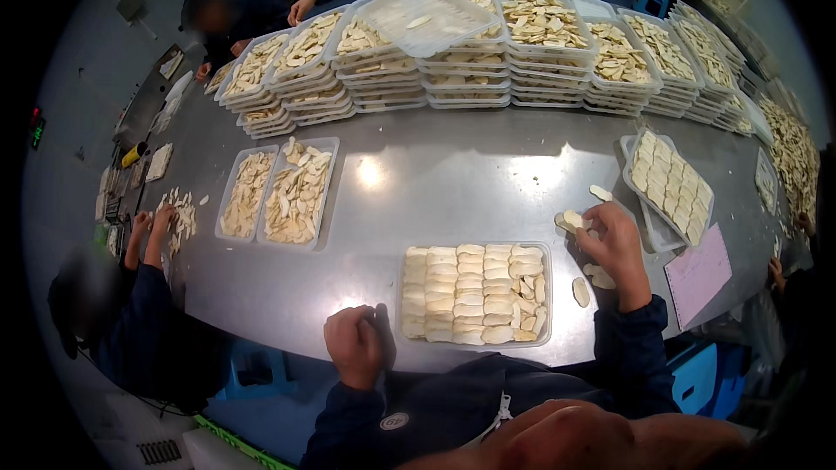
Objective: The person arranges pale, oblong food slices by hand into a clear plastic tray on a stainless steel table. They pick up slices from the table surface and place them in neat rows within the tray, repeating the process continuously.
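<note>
My right hand [614,245] is over the table to the right of a plastic tray [548,274], pinching a pale dried slice [573,219] between thumb and fingers. Another loose slice [600,193] lies just beyond the fingertips, and a few more lie near the wrist, one being an oval slice [580,292]. Inside the tray, overlapping slices [470,287] form neat columns; the right-hand column is partly covered, with smaller pieces [528,300] showing below. Left of the tray, my left hand [354,343] rests at the table's edge, fingers curled in, with nothing visible in them.
Two trays of loose slices, a narrow tray [247,196] and a wider tray [297,199], stand left. A filled tray [673,186] sits askew on another beside a pink sheet [699,274]. Stacked trays [467,88] line the back. Co-workers' hands [153,222] are at the left.
</note>
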`<action>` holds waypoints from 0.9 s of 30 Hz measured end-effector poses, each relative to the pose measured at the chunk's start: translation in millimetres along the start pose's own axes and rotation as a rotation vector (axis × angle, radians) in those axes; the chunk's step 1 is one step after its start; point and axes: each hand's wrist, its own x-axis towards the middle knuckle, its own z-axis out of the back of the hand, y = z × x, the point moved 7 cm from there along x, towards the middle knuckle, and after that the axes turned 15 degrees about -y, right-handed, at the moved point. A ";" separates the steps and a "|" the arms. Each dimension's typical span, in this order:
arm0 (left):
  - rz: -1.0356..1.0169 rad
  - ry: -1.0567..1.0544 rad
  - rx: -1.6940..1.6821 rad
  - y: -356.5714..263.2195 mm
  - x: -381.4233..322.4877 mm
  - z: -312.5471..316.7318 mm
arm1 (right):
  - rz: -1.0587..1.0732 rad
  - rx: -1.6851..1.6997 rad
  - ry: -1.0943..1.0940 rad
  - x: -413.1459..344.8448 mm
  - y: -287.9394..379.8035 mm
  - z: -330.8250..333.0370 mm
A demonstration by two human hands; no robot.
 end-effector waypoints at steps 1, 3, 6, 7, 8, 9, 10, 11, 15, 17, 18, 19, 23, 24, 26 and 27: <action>0.000 0.002 0.003 0.5 -0.5 0.0 | 0.006 0.002 -0.002 0.2 1.0 0.5; -0.001 0.005 0.008 1.8 -1.5 -0.4 | 0.012 0.004 -0.002 0.5 2.2 0.8; -0.004 0.012 0.011 2.3 -2.0 -1.1 | 0.014 0.005 -0.004 0.4 2.6 0.4; -0.006 0.013 0.013 2.3 -2.0 -1.2 | 0.016 0.006 -0.008 0.3 2.4 0.2; -0.007 0.013 0.016 2.4 -1.8 -1.3 | 0.018 0.008 -0.011 0.2 2.3 0.2; -0.009 0.014 0.018 2.4 -1.5 -1.5 | 0.016 0.015 -0.009 0.2 3.0 0.5; -0.006 0.020 0.015 2.2 -1.2 -1.9 | 0.015 0.023 -0.007 0.4 4.1 1.2; -0.003 0.025 0.013 1.9 -0.8 -2.1 | 0.013 0.030 -0.004 0.5 4.7 1.5; 0.001 0.074 0.012 3.8 -2.5 -3.6 | 0.034 0.011 0.005 -0.4 4.4 -0.4; 0.000 0.069 0.023 5.3 -3.7 -4.1 | 0.030 0.020 0.011 -1.2 4.6 -1.4; 0.000 0.066 0.028 5.6 -3.6 -4.5 | 0.025 0.016 0.019 -1.1 4.8 -1.7; 0.004 0.067 0.023 5.1 -2.9 -4.6 | 0.019 0.011 0.026 -0.9 5.4 -1.8; 0.005 0.046 0.025 4.0 -2.0 -3.9 | 0.016 0.018 0.031 -0.3 7.0 -2.7; 0.001 0.037 0.029 4.1 -2.4 -4.5 | 0.036 0.023 0.022 -0.6 7.1 -2.6; 0.000 0.052 0.025 2.3 -1.3 -4.8 | 0.075 0.032 0.002 -1.3 6.8 -2.9; 0.000 0.060 0.023 1.6 -1.2 -4.6 | 0.076 0.032 -0.001 -1.2 8.5 -2.5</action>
